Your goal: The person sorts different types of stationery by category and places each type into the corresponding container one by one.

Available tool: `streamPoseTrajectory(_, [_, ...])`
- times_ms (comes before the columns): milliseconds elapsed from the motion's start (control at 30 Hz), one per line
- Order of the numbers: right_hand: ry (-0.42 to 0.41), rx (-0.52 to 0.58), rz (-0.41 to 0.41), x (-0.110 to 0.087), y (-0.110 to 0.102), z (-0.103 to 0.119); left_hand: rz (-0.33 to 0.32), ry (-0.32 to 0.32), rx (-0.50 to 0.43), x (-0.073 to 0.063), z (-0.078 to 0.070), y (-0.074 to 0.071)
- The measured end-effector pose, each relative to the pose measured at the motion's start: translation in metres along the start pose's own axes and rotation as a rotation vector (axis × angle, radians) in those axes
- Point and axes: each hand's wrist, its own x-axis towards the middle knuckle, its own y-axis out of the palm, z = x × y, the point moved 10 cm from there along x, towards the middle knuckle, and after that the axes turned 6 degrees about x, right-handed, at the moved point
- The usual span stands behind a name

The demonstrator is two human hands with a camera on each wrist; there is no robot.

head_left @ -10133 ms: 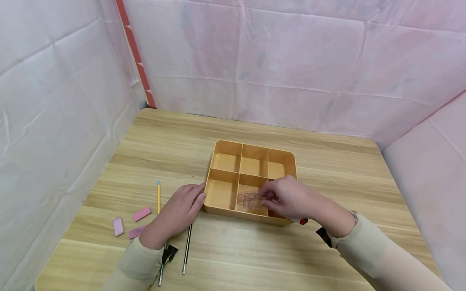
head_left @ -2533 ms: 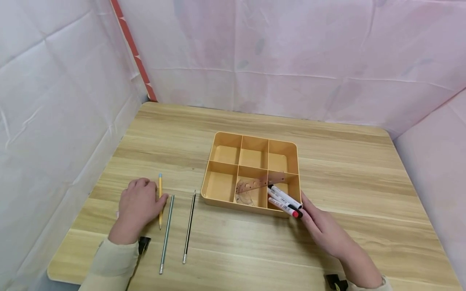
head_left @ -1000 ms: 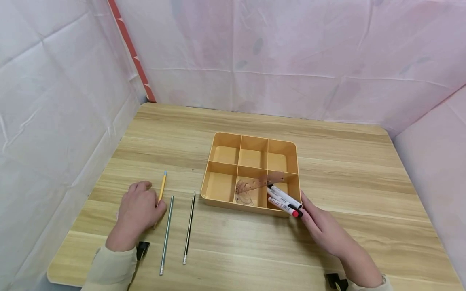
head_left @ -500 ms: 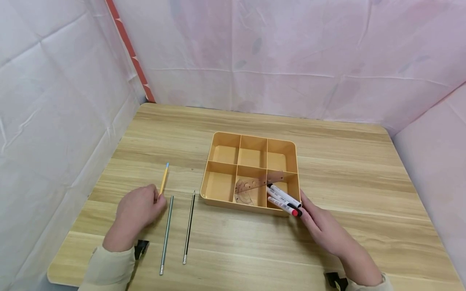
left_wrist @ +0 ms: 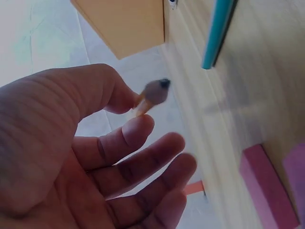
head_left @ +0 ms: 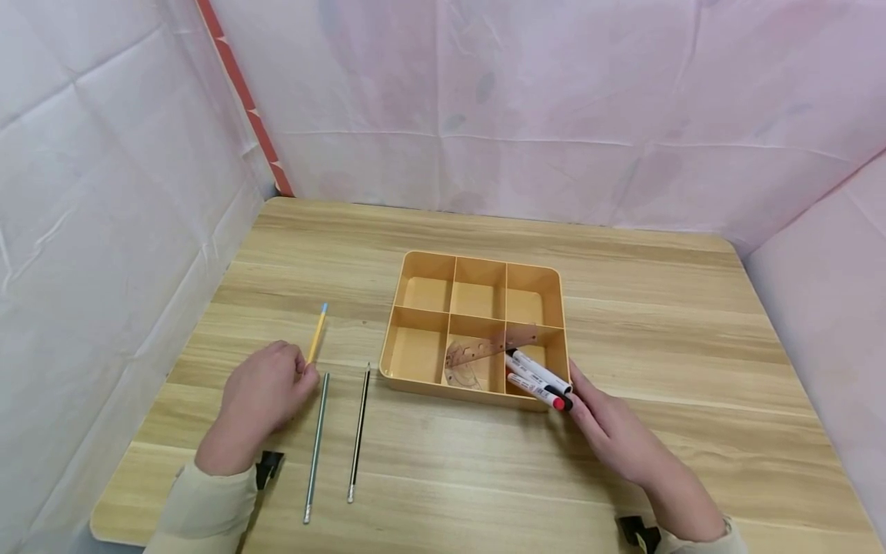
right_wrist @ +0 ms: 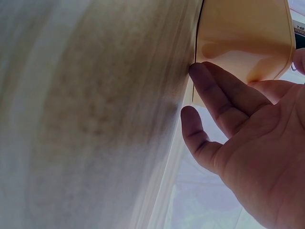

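Note:
My left hand (head_left: 266,400) pinches a yellow pencil (head_left: 317,332) between thumb and index finger, its blue end pointing away. In the left wrist view, the pencil's dark tip (left_wrist: 164,83) sticks out of the pinch, raised off the table, while the other fingers are loosely bent. My right hand (head_left: 623,438) rests its extended fingers against the front right corner of an orange six-compartment tray (head_left: 443,391). Markers (head_left: 543,373) with black and red ends lean over the tray's front right corner. A clear ruler (head_left: 477,350) and a protractor (head_left: 462,375) lie at its front middle compartment.
A green pencil (head_left: 317,450) and a black pencil (head_left: 359,435) lie on the wooden table (head_left: 484,477) between left hand and tray. Pink erasers (left_wrist: 269,191) show in the left wrist view, hidden by the hand in the head view. Cloth walls (head_left: 540,115) surround the table.
The ruler left my right hand for the tray, and that hand moved to the tray's corner. My left hand went from the tray to the yellow pencil, pinched it and raised it.

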Motion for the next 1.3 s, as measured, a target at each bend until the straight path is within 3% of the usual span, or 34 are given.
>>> streamPoseTrajectory(133, [-0.002,0.009,0.003,0.0,0.001,0.0,0.03,-0.002,-0.01,0.0,-0.004,0.0])
streamPoseTrajectory(567, [0.0,0.021,0.007,0.0,0.001,-0.001,-0.033,0.035,0.008,0.003,-0.015,-0.014])
streamPoseTrajectory(900, [-0.005,0.025,0.004,0.0,0.0,0.0,-0.164,0.158,0.053,0.01,-0.035,-0.035])
streamPoseTrajectory(1300, [0.009,0.029,0.011,0.001,0.001,-0.001,-0.235,0.379,0.145,0.015,-0.081,-0.048])
